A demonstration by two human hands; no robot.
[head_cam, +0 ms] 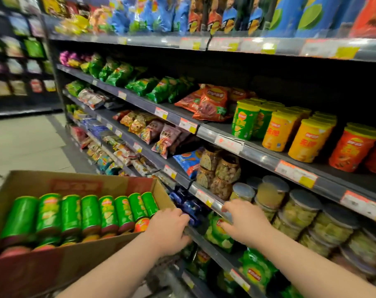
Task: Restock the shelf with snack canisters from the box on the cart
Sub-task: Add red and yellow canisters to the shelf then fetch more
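An open cardboard box (79, 250) sits at the lower left. It holds a row of green snack canisters (90, 214) lying on their sides, with more beneath them. On the shelf (258, 153) at the upper right, green canisters (244, 123), yellow ones (307, 140) and red ones (350, 151) stand upright. My left hand (170, 229) curls over the box's near right corner, beside the last canister. My right hand (245, 220) reaches to a lower shelf edge with fingers spread, above a green chip bag (219, 233); it holds nothing.
Clear jars of snacks with grey lids (299, 209) fill the lower shelf right of my right hand. Chip bags (210, 104) crowd the other shelves. A further shelf unit (17, 61) stands across the pale floor (25, 143) at the left.
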